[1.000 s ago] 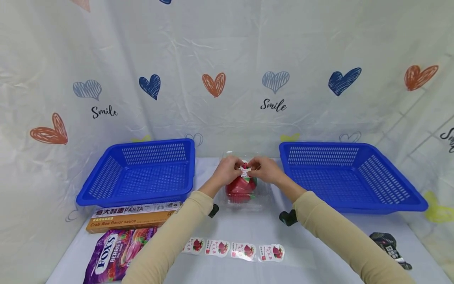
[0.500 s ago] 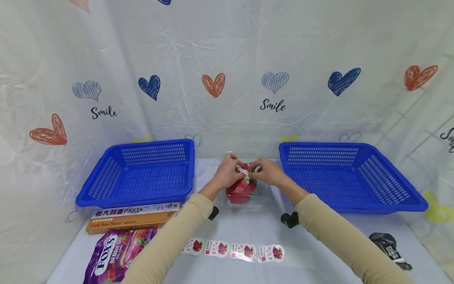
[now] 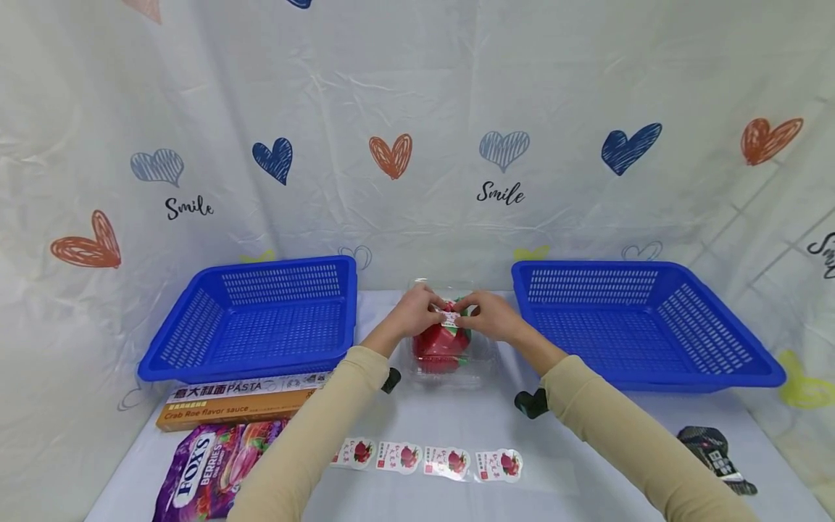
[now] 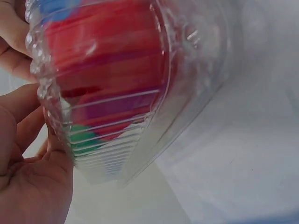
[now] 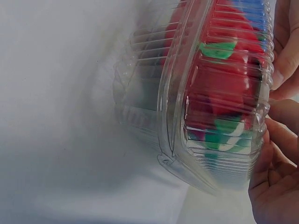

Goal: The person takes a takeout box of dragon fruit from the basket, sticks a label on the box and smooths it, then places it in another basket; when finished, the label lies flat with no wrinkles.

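A transparent plastic clamshell box [image 3: 483, 366] stands at the middle back of the table, with a red and green fruit-like object [image 3: 438, 346] inside. Over its top my left hand [image 3: 412, 312] and right hand [image 3: 493, 316] face each other. Between their thumbs and fingers they pinch the two ends of a small white printed sticker [image 3: 450, 319], close over the lid. In the left wrist view, fingers [image 4: 28, 98] lie along the lid's scalloped edge. From the right wrist, the ribbed side of the box [image 5: 219, 93] shows, with fingers [image 5: 280, 135] at its top.
Blue baskets stand at the left [image 3: 287, 319] and right [image 3: 587, 333]. At front left lie a pasta box [image 3: 241, 406] and a purple candy bag [image 3: 215, 471]. A strip of several fruit stickers [image 3: 446, 462] lies in front; a black item with a white label [image 3: 714, 457] is at right.
Both hands stay over the box with the sticker between them. The sticker tilted half a second ago and now lies more level. The other objects have not moved.
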The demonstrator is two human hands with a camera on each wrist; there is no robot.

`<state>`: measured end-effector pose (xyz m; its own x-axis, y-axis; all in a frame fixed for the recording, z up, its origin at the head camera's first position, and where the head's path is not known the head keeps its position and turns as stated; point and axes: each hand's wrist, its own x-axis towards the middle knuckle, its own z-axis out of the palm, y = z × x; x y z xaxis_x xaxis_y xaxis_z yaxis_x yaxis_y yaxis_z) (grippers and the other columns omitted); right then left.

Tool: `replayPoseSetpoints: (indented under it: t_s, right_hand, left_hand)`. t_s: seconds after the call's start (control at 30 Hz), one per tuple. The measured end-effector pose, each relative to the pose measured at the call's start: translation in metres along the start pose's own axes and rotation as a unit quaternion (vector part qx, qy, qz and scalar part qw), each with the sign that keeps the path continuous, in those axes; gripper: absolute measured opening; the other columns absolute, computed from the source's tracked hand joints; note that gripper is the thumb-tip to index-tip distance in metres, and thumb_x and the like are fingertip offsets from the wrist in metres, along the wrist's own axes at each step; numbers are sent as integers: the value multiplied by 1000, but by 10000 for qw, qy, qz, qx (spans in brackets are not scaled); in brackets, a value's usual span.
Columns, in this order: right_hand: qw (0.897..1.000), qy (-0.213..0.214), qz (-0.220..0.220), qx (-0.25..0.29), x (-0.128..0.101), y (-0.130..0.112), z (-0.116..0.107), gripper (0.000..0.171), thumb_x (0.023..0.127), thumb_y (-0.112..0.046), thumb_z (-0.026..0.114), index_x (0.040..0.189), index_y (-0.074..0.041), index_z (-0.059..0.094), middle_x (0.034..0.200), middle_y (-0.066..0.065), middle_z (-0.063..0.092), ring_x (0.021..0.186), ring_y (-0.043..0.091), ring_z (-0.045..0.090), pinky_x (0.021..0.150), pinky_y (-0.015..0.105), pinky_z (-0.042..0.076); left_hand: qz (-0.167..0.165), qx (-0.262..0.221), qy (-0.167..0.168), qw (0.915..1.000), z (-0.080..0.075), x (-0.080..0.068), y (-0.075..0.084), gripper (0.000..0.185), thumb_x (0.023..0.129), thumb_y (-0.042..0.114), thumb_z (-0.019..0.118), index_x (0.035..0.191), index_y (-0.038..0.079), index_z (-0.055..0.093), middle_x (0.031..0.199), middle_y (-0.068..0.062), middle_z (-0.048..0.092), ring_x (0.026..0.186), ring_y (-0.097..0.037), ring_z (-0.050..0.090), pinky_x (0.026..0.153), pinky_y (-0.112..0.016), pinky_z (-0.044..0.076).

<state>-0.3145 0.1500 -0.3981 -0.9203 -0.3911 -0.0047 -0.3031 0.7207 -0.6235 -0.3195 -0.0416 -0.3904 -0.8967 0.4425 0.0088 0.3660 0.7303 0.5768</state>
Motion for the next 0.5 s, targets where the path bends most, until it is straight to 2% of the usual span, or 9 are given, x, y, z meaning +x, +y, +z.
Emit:
replayPoseSetpoints:
  t_s: [0.17, 0.37, 0.5]
  right_hand:
    - [9998, -23, -106, -137, 0, 1, 1, 32, 93, -19, 68, 120, -3, 67, 119, 17, 60, 97, 29, 61, 76, 37, 55]
    - [9991, -105, -347, -236, 0, -2, 0, 37, 95, -15, 63, 127, 2, 62, 119, 21, 58, 102, 33, 58, 84, 44, 53]
    - [9987, -215, -336, -321, -1, -5, -1, 39, 97, -14, 61, 132, 3, 58, 122, 23, 54, 107, 34, 53, 87, 46, 50]
  left_hand:
    - [-8, 142, -21, 9999, 1, 2, 3, 25, 95, 12, 65, 117, 3, 71, 123, -16, 51, 111, -27, 51, 92, -36, 48]
    - [92, 586, -41, 9982, 0, 4, 8, 28, 94, 13, 65, 119, 3, 70, 121, -18, 56, 114, -27, 50, 95, -36, 46]
    - [71, 873, -136, 9961, -1, 7, 10, 29, 94, 16, 65, 121, 6, 70, 117, -17, 59, 114, -26, 48, 94, -36, 46]
